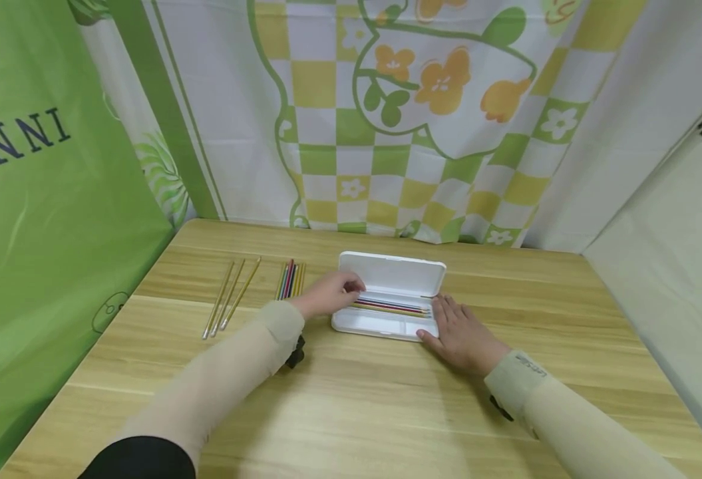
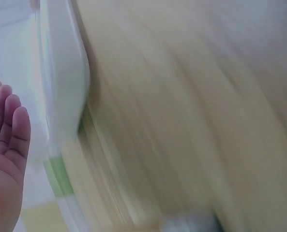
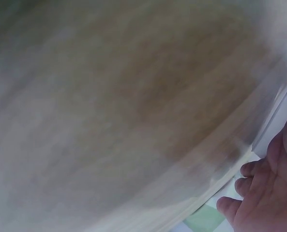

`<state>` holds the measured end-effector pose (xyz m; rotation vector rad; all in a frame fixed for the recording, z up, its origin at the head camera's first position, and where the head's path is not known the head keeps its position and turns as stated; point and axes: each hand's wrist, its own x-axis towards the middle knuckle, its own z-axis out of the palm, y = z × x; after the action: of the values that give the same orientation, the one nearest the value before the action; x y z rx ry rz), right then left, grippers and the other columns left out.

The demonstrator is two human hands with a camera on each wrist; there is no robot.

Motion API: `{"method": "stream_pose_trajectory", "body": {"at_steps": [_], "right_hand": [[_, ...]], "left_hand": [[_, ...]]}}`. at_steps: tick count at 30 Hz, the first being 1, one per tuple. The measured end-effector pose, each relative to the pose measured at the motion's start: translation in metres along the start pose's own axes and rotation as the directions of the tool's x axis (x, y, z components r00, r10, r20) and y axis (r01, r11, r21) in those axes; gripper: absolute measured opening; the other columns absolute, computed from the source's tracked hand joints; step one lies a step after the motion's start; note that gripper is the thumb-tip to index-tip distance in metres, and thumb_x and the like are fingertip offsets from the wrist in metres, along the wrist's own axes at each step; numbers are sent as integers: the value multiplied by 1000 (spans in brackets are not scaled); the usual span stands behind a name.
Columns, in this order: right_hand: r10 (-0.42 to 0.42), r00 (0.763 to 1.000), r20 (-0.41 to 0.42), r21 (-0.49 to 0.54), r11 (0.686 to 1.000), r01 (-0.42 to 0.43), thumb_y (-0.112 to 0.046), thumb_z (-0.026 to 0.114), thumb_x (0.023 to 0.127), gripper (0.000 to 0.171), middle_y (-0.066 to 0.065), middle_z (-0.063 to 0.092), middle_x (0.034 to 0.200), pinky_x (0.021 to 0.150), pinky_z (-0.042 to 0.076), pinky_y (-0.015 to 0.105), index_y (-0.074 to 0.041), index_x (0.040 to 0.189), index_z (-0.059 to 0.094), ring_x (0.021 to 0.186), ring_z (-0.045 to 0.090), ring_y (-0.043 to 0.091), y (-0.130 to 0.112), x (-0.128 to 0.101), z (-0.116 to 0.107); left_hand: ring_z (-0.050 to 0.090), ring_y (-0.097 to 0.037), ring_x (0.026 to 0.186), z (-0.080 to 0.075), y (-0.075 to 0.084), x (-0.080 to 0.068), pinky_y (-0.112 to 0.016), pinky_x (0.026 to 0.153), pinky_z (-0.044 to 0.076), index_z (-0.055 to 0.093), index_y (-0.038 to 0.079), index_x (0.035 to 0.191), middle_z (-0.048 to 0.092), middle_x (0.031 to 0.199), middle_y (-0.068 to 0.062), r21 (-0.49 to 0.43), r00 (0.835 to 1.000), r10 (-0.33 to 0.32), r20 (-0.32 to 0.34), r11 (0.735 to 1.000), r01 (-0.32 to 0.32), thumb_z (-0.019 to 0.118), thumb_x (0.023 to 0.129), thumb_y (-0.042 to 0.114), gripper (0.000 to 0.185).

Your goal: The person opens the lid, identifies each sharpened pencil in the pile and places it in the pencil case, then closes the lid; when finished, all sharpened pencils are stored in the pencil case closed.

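Note:
A white pencil case (image 1: 392,274) lies open on the table, its lid raised at the back. Several coloured pencils (image 1: 389,307) lie lengthwise inside it. My left hand (image 1: 329,293) is over the case's left end, fingers bent loosely beside the pencils' left ends; nothing shows between them. In the left wrist view the left hand (image 2: 5,154) has relaxed fingers near the case's white wall (image 2: 66,72). My right hand (image 1: 464,336) rests against the case's right end, fingers extended and thumb at the front corner. The right wrist view shows the right hand's fingers (image 3: 249,193) at its edge.
Three pencils with pale ends (image 1: 231,299) lie apart at the table's left. Between them and the case is a group of several coloured pencils (image 1: 291,279), partly hidden by the left hand. A patterned curtain (image 1: 386,166) hangs behind the wooden table (image 1: 356,412).

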<state>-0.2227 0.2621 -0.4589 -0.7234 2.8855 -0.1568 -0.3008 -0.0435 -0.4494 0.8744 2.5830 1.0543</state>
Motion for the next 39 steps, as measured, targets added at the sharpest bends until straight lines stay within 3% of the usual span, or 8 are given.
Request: {"method": "stream_pose_trajectory", "body": {"at_steps": [6, 12, 15, 20, 24, 28, 35, 39], "right_hand": [[-1, 1000, -7, -1, 1000, 1, -46, 42, 110, 81, 39, 23, 159, 118, 22, 66, 20, 153, 21, 148, 21, 54, -1, -1, -1], [-3, 1000, -1, 7, 1000, 3, -45, 42, 110, 80, 39, 24, 159, 118, 23, 65, 20, 152, 23, 148, 22, 54, -4, -1, -2], [-3, 1000, -1, 8, 1000, 3, -45, 42, 110, 81, 39, 23, 159, 119, 22, 65, 20, 152, 22, 148, 22, 54, -3, 0, 0], [-15, 1000, -10, 16, 1000, 15, -48, 40, 110, 83, 40, 22, 159, 118, 22, 66, 21, 152, 22, 147, 21, 55, 0, 1, 2], [-20, 1000, -20, 14, 1000, 21, -48, 41, 110, 83, 41, 23, 158, 118, 22, 67, 21, 152, 23, 147, 22, 56, 0, 1, 2], [-21, 1000, -22, 2, 1000, 21, -45, 42, 110, 81, 40, 23, 158, 118, 23, 66, 21, 152, 22, 147, 22, 55, -1, 1, 1], [-22, 999, -28, 8, 1000, 22, -44, 43, 110, 80, 41, 24, 158, 118, 23, 66, 21, 152, 22, 147, 23, 56, -1, 0, 2], [-17, 1000, -20, 3, 1000, 17, -44, 42, 110, 80, 39, 23, 159, 119, 22, 65, 21, 153, 21, 148, 21, 55, -1, 0, 2]], "left_hand": [[64, -24, 106, -23, -22, -23, -38, 97, 53, 69, -1, 120, 70, 112, -11, -64, 996, -71, -62, 996, 67, 60, 103, 10, 22], [61, -32, 116, -41, -42, -43, -45, 100, 51, 65, -6, 128, 66, 123, -18, -153, 971, -198, -131, 972, 178, 56, 105, 10, 29], [60, -35, 116, -48, -48, -52, -46, 99, 51, 61, -9, 131, 62, 129, -24, -264, 945, -290, -155, 933, 243, 54, 106, 8, 31], [62, -29, 102, -52, -63, -59, -36, 87, 55, 57, -14, 131, 60, 128, -27, -500, 874, -450, -185, 809, 310, 53, 104, 2, 32], [61, -22, 96, -55, -71, -64, -31, 84, 56, 56, -15, 127, 61, 117, -23, -564, 839, -515, -176, 751, 343, 52, 102, -1, 28], [61, -22, 93, -59, -70, -67, -32, 84, 55, 58, -13, 123, 62, 113, -20, -494, 834, -528, -159, 774, 395, 53, 101, -1, 26], [60, -24, 88, -65, -61, -64, -32, 76, 54, 63, -11, 115, 64, 109, -20, -252, 847, -506, -164, 852, 460, 55, 93, -4, 24], [58, -26, 87, -68, -57, -63, -33, 74, 52, 64, -10, 111, 65, 106, -20, -113, 844, -506, -176, 863, 493, 56, 89, -5, 23]]}}
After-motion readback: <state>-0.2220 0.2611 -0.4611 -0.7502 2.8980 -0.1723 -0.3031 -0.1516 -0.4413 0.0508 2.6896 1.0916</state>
